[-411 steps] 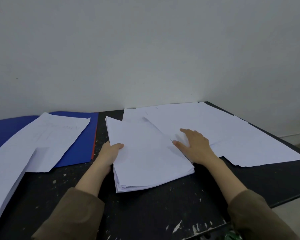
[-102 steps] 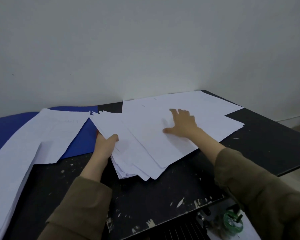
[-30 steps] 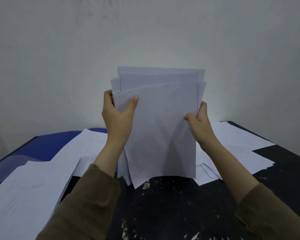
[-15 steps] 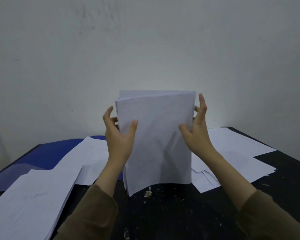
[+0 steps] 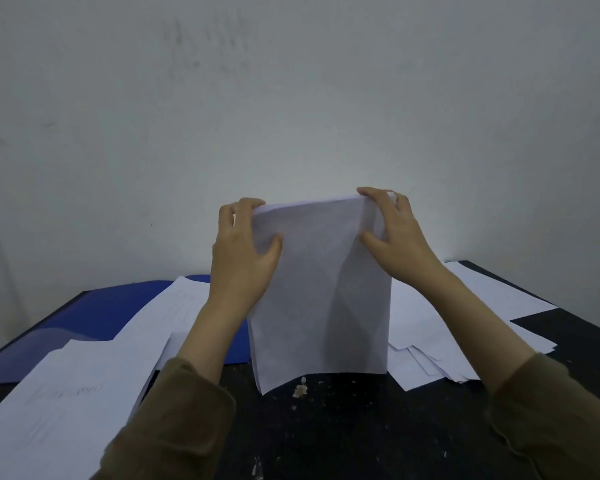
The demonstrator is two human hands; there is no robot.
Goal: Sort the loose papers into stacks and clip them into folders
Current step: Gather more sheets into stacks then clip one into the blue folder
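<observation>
At the far left, loose sheets (image 5: pixel 66 393) lie over a blue folder (image 5: pixel 111 306) and overhang the worktop (image 5: pixel 343 427) edge; a passing sleeve could drag them off. The left hand (image 5: pixel 243 258) grips the upright stack (image 5: pixel 321 292) at its top left corner, thumb on the near face, fingers curled over the top edge. The stack stands with its lower edge on or just above the worktop (contact is hard to judge), and its lower left corner sags, so sheets may fan out there. The right hand (image 5: pixel 395 237) grips the top right corner the same way. If either hold loosens, the stack could buckle and spill onto the scattered papers (image 5: pixel 464 323) at right, mixing them.
</observation>
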